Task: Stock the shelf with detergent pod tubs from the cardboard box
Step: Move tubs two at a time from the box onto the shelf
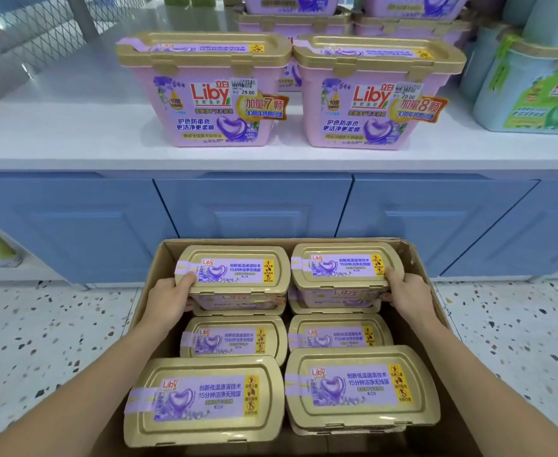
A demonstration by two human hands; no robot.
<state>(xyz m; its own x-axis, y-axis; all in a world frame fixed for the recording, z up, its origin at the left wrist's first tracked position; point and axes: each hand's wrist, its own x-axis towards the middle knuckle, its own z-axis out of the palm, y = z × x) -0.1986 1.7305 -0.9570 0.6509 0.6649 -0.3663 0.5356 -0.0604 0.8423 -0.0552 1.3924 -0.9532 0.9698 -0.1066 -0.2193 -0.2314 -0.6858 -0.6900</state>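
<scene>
An open cardboard box [152, 275] on the floor holds several pink detergent pod tubs with gold lids. At its far end two tubs sit raised above the rest. My left hand [168, 296] grips the left raised tub [234, 268] at its left end. My right hand [409, 291] grips the right raised tub [346, 267] at its right end. Two more pink tubs [205, 94] [373, 100] stand side by side on the white shelf [56, 136] above, with further tubs stacked behind them.
Blue cabinet doors [254, 206] run below the shelf, just behind the box. Pale blue and green tubs [534, 90] fill the shelf's right end. A wire mesh panel [40, 24] stands at the back left. Speckled floor [40, 341] lies on both sides of the box.
</scene>
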